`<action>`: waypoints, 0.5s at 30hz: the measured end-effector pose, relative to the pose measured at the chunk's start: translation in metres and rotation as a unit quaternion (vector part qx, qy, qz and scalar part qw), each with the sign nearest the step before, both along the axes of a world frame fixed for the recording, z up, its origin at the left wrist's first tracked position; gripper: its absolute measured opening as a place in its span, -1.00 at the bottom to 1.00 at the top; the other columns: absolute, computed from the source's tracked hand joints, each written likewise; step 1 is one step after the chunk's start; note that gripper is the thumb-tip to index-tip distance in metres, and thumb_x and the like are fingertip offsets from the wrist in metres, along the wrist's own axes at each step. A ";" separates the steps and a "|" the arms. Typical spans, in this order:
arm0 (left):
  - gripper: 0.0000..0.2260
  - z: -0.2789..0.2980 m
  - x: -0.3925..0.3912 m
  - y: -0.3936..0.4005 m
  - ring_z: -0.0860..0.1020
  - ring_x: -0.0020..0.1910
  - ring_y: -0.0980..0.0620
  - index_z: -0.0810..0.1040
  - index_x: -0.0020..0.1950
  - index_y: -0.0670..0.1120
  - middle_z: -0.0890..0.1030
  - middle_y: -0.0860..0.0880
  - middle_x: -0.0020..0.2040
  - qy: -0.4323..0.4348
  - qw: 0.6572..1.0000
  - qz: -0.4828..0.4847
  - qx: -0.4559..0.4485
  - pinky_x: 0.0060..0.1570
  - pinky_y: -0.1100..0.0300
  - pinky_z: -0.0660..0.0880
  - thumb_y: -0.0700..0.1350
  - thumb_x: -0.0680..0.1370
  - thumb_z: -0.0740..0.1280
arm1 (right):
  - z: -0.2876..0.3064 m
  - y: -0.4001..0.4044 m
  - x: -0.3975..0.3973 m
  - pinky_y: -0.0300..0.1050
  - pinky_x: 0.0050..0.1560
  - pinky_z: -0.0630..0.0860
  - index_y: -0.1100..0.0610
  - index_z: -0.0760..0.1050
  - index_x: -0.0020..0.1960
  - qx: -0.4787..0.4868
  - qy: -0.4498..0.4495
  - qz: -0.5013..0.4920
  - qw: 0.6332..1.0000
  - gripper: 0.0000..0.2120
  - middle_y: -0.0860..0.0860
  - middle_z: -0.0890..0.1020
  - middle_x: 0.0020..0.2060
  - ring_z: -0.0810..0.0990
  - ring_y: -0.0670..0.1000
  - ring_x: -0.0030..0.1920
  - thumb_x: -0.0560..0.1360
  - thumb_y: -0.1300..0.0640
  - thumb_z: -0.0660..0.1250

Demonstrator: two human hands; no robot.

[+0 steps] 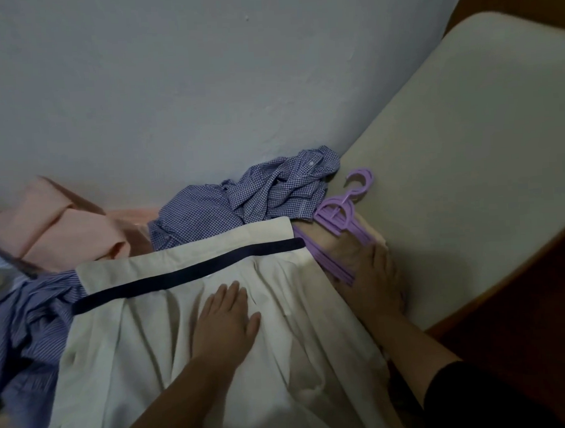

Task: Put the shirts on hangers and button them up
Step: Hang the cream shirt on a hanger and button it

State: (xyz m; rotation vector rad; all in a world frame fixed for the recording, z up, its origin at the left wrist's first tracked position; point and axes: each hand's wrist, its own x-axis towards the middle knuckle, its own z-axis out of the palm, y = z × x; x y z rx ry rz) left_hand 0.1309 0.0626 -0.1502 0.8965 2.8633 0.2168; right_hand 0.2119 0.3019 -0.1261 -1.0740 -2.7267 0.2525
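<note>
Your left hand [225,310] presses flat on the white shirt [189,333]; your right hand [374,279] rests on the purple hangers [337,224], its hold unclear. Next, free one hanger.

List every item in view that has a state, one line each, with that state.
White shirt: spread flat, not on a hanger.
Purple hangers: stacked, lying beside the white shirt, no shirt on them.
Checked shirt: crumpled against the wall.
Pink shirt: loosely heaped.
Striped shirt: crumpled, partly under the white shirt.
Left hand: flat on the white shirt, fingers straight.
Right hand: resting on the hangers; grip unclear.
</note>
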 end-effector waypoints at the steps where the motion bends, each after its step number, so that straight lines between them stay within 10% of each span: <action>1: -0.44 0.000 0.000 0.000 -0.07 0.55 0.02 0.02 0.57 -0.07 0.00 -0.03 0.58 -0.006 1.000 0.000 -0.005 0.42 0.17 -0.22 0.16 0.64 -0.05 | -0.002 -0.001 -0.001 0.26 0.17 0.43 0.44 0.33 0.32 -0.009 -0.001 0.000 1.000 -0.09 0.39 0.47 0.21 0.48 0.37 0.19 0.20 -0.08 0.58; 15: -0.45 0.009 -0.005 0.002 0.03 0.55 0.00 0.07 0.56 -0.08 0.07 -0.04 0.57 -0.034 0.999 -0.013 -0.031 0.49 0.12 -0.06 0.15 0.64 -0.01 | 0.032 -0.022 0.001 0.18 0.11 0.31 0.27 0.19 0.45 0.014 0.031 -0.107 0.994 -0.15 0.24 0.33 0.34 0.34 0.24 0.27 0.27 0.07 0.46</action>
